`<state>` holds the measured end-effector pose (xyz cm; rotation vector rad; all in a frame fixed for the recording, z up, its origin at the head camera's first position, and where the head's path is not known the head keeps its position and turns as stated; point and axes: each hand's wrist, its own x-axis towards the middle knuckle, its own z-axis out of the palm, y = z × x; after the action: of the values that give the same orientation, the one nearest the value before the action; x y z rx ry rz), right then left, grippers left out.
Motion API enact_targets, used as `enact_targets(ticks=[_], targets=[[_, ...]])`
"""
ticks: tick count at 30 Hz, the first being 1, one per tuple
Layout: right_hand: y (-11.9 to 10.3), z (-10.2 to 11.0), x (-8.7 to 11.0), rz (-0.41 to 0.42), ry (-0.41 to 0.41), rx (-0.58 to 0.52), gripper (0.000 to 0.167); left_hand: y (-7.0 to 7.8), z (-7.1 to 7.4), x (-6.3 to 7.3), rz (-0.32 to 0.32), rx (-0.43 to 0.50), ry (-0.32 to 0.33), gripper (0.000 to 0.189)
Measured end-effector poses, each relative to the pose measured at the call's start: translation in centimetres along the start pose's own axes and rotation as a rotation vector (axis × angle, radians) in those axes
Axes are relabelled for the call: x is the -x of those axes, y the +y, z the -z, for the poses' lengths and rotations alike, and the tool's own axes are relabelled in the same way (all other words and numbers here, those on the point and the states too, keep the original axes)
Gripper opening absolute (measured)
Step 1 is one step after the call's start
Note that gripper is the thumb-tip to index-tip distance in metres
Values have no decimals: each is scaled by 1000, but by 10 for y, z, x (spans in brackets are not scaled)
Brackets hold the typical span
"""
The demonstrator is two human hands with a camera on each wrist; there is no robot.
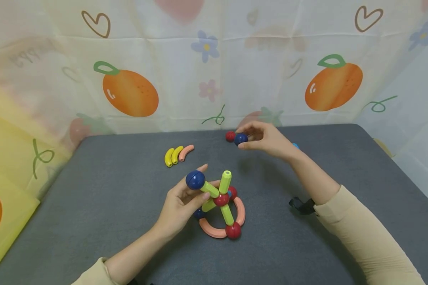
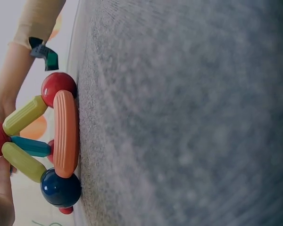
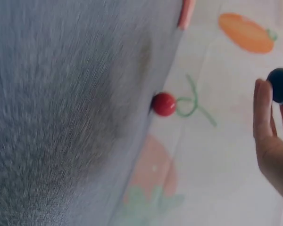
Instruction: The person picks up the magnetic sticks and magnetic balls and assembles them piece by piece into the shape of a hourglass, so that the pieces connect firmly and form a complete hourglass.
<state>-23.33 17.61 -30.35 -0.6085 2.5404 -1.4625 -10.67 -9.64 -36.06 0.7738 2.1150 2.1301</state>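
Note:
Between the thumb and fingers of my right hand [image 1: 267,139] is a dark blue ball [image 1: 241,139], held above the table's far part. My left hand [image 1: 180,204] grips the upper left of a magnetic stick-and-ball model [image 1: 221,199], by the green stick [image 1: 209,189] that carries a blue ball [image 1: 195,180]. Another green stick [image 1: 225,182] points up from the central red ball, its top end bare. Below, green sticks and a teal stick [image 2: 32,146] slope down to red and blue balls, joined by curved pink sticks [image 1: 212,229] resting on the table.
A loose red ball [image 3: 163,104] lies near the table's far edge. Two yellow curved sticks [image 1: 172,156] and a pink curved stick [image 1: 186,152] lie at the back, left of centre. Something blue [image 1: 295,145] is partly hidden behind the right forearm. A printed curtain [image 1: 228,79] hangs behind.

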Motion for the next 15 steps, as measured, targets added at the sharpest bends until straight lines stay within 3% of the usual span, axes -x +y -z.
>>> enact_targets(ticks=[8,15], targets=[[-24,-9,25,101,-186,-179,42,-1,-1,0,-84,29,-10,65],[-39,-15,38,183,-307,-289,40,-1,-1,-1,-105,41,-17,63]])
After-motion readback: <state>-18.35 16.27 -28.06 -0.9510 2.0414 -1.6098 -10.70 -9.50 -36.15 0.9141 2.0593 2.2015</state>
